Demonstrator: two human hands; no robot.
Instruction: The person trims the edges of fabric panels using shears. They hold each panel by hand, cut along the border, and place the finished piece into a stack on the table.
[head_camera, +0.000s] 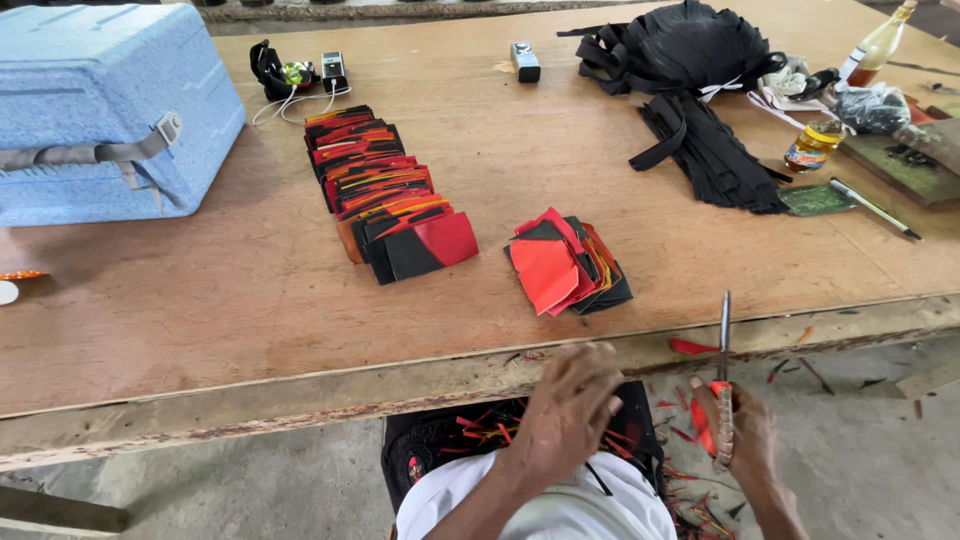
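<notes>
My right hand (745, 432) grips a knife (724, 340) with its blade pointing up, below the front edge of the wooden table (250, 300); a red scrap is pinched against the handle. Down on my lap, my left hand (565, 405) rests with fingers curled over black material; whether it grips anything is hidden. A small heap of red and black cut pieces (565, 262) lies on the table just ahead of my hands. Left of it runs a long overlapping row of red, orange and black pieces (385, 195).
A blue foam box (100, 110) with a grey strap stands at the far left. Black strips (700, 90) are heaped at the back right, near a small jar (812, 143), a bottle (878, 42), a pen (872, 208) and a green pad (815, 200). Red scraps litter the floor.
</notes>
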